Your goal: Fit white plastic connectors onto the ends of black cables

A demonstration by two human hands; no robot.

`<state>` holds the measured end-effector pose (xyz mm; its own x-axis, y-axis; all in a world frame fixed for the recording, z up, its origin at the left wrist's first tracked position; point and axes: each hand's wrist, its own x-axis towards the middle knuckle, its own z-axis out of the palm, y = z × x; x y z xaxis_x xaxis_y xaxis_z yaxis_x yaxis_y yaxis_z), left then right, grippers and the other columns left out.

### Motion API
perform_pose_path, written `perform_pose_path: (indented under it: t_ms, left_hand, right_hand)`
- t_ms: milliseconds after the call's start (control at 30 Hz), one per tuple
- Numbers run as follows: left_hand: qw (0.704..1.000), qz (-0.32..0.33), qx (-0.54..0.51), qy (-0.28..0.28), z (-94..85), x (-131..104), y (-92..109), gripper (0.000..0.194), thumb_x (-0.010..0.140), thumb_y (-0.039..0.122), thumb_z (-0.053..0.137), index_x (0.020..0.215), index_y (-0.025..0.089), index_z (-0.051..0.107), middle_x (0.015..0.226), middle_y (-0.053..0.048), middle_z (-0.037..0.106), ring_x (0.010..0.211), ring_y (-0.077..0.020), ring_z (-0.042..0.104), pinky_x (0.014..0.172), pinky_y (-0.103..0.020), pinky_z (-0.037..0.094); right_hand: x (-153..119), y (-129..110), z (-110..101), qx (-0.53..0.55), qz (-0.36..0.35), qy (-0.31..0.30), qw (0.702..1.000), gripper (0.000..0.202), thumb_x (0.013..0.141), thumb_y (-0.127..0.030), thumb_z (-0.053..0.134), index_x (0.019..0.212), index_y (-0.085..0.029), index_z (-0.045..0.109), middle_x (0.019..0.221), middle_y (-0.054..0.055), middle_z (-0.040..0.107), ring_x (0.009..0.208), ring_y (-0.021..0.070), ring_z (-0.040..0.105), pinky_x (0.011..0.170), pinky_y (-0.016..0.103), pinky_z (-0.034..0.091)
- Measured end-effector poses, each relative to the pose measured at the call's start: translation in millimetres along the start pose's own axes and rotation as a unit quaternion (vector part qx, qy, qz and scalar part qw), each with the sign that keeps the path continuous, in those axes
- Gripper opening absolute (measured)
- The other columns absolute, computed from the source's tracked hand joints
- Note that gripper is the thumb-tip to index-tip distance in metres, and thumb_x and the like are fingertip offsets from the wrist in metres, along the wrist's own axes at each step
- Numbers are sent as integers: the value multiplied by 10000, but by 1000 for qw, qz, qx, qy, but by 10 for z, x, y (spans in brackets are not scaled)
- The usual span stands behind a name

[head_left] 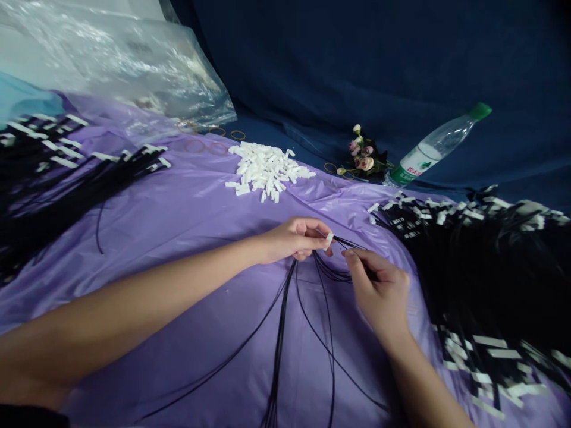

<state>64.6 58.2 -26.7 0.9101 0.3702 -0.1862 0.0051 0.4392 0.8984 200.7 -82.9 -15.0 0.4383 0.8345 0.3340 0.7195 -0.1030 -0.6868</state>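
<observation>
Between the thumb and fingers of my left hand [297, 238] is a small white connector [329, 240], with thin black wires [350, 242] running from it to the right. More black wires [280, 333] hang below that hand and spread over the purple sheet. Close by on the right, my right hand [379, 285] is closed, its thumb and forefinger pinched on the black wires near the connector. How many wires it grips is hidden by the fingers.
A heap of white connectors [265, 169] lies beyond my hands on the purple sheet [200, 208]. Bundles of black wires with white ends lie left [66, 202] and right [486, 279]. A leaning plastic bottle [419, 159], artificial flowers [363, 156], rubber bands [217, 132] and clear plastic bag [147, 65] are behind.
</observation>
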Motion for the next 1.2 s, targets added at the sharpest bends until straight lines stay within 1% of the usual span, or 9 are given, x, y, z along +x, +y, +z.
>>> perform_pose_path:
  t_ms: [167,333,567,700,833,933,1033,1100,1200]
  left_hand:
    - [1000,-3,-29,1,-8,6,5,140,804,223,657,898,160,575,789,-25,650,425,-3,318,443,-204,186]
    - [995,13,-90,30,-56,29,10,126,790,209,660,874,148,588,849,-27,643,414,13,308,427,-185,180]
    - [987,13,-147,67,-94,60,12,90,787,181,660,835,127,607,814,-38,651,418,14,289,410,-177,174]
    - [987,14,-144,67,-84,57,14,70,791,167,646,828,125,604,819,-40,650,418,12,292,409,-180,171]
    - [990,12,-124,58,-71,44,22,84,793,177,643,840,128,593,844,-42,645,423,13,312,420,-175,181]
    - [992,11,-117,54,-67,38,21,102,790,192,652,837,133,583,836,-44,645,424,12,313,427,-177,178]
    - [994,13,-102,30,-65,38,9,93,787,182,646,843,137,587,818,-54,652,422,5,306,435,-190,185]
    - [996,13,-90,17,-63,39,0,76,795,167,629,856,136,594,816,-60,655,422,1,309,441,-199,194]
    - [996,14,-83,26,-59,37,-8,59,806,141,603,863,137,590,823,-60,649,421,1,317,444,-206,194]
  right_hand:
    - [15,16,-5,-25,-59,9,998,183,863,-290,585,860,-169,722,688,13,679,544,117,580,525,221,441]
    - [41,87,-156,-161,-284,155,932,267,755,-160,718,1016,-206,683,904,71,651,765,174,613,720,319,490]
    - [64,151,-186,-154,-459,-151,862,258,851,-70,599,1057,-209,668,884,29,700,773,151,638,781,363,472]
    - [76,198,-138,-27,-396,-116,910,211,820,-80,643,976,-208,705,899,37,710,790,157,658,744,334,511]
    - [156,271,-143,182,-164,64,967,56,794,-164,693,798,-207,728,827,23,700,748,158,667,683,311,548]
    - [264,290,-203,441,59,188,876,186,784,-396,706,759,-212,696,749,-28,654,641,96,629,658,276,558]
    - [326,248,-293,594,137,199,767,270,702,-468,757,786,-232,656,597,-98,539,569,41,555,611,189,528]
    - [298,196,-323,606,143,165,765,258,704,-438,768,809,-239,643,521,-115,446,485,37,464,493,157,464]
    - [161,129,-277,503,92,105,853,140,759,-324,736,839,-235,663,473,-107,410,407,52,359,378,165,336]
